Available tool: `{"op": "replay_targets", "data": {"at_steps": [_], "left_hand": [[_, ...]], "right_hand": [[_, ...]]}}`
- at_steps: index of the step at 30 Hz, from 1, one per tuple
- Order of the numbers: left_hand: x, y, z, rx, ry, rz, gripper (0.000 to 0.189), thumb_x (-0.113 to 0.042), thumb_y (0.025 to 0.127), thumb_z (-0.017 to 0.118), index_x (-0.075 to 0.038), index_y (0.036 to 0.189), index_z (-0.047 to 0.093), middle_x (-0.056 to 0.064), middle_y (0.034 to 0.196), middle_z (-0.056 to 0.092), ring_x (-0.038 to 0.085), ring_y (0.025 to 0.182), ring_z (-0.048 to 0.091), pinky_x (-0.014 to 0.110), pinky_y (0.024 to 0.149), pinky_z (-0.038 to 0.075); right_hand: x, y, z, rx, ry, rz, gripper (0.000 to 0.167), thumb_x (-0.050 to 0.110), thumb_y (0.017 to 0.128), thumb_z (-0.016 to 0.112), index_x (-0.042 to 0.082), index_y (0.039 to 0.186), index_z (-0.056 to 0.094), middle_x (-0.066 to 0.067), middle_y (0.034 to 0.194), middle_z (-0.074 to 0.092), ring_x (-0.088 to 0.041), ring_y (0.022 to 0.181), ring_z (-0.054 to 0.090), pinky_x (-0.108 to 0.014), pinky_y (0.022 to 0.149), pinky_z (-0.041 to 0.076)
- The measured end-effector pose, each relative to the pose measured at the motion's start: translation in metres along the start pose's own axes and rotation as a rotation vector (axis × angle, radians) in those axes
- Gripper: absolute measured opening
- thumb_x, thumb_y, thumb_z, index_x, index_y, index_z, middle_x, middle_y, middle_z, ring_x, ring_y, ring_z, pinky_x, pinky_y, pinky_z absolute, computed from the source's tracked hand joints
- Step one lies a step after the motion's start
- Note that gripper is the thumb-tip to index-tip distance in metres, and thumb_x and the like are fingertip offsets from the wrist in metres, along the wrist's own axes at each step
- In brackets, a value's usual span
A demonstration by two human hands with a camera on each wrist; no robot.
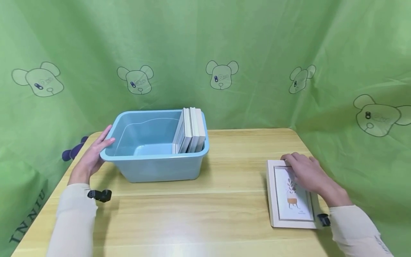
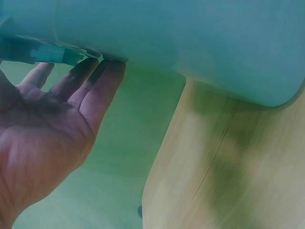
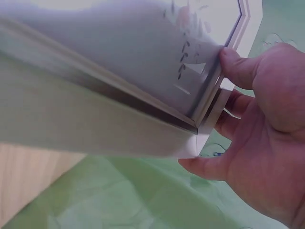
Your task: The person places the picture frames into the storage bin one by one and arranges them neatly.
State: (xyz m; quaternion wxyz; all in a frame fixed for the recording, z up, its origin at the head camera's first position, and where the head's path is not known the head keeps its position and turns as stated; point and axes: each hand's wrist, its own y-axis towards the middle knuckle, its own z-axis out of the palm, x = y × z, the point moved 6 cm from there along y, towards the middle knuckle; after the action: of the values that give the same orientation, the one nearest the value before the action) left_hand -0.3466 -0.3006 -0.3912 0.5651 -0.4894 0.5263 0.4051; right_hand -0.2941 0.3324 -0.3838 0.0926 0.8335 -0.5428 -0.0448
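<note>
A light blue plastic basin stands at the table's left rear. My left hand holds its left rim, thumb over the top and fingers under the lip in the left wrist view. Inside the basin, several white picture frames stand on edge, leaning together at the right end. On the right side of the table, my right hand grips the far edge of another white picture frame. Its thumb presses the front border, with other fingers behind. The picture shows a leafy plant in an orange pot.
The pale wooden table runs between the basin and the right-hand frame. A green curtain with bear-head outlines hangs behind and along both sides. Small black devices sit on both wrists.
</note>
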Motion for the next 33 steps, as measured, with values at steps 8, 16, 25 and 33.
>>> {"op": "replay_targets", "data": {"at_steps": [8,16,25,33], "left_hand": [[-0.001,0.0,0.0,0.0,0.011,0.007,0.068,-0.037,0.101,0.046,-0.051,0.15,0.002,-0.005,0.161,-0.022,0.037,0.15,-0.009,0.062,0.12,0.001],[-0.001,0.001,0.0,0.012,0.008,0.013,0.068,-0.037,0.102,0.045,-0.049,0.151,0.001,-0.003,0.162,-0.021,0.039,0.15,-0.005,0.061,0.12,0.004],[0.001,0.002,-0.001,0.0,0.021,0.004,0.068,-0.039,0.101,0.046,-0.048,0.152,0.001,-0.002,0.163,-0.018,0.038,0.15,0.001,0.056,0.121,0.009],[0.001,0.001,0.0,0.0,0.007,0.012,0.066,-0.039,0.101,0.047,-0.053,0.149,0.005,-0.003,0.162,-0.019,0.038,0.15,-0.004,0.06,0.12,0.004]], "right_hand": [[0.007,-0.001,-0.02,-0.104,0.032,-0.023,0.025,0.0,0.088,0.06,0.01,0.111,0.058,-0.013,0.106,0.062,-0.034,0.103,0.057,-0.077,0.091,0.03],[0.011,-0.002,-0.03,-0.117,0.031,-0.005,0.031,0.0,0.087,0.063,0.008,0.116,0.056,-0.015,0.11,0.061,-0.036,0.108,0.054,-0.076,0.097,0.027],[0.012,-0.005,-0.039,-0.183,0.031,0.017,0.034,-0.003,0.085,0.065,0.006,0.116,0.057,-0.018,0.112,0.061,-0.039,0.109,0.054,-0.078,0.1,0.024],[0.016,-0.008,-0.045,-0.239,0.023,0.016,0.036,-0.002,0.082,0.069,0.006,0.115,0.058,-0.017,0.109,0.061,-0.037,0.105,0.055,-0.075,0.1,0.027]]}}
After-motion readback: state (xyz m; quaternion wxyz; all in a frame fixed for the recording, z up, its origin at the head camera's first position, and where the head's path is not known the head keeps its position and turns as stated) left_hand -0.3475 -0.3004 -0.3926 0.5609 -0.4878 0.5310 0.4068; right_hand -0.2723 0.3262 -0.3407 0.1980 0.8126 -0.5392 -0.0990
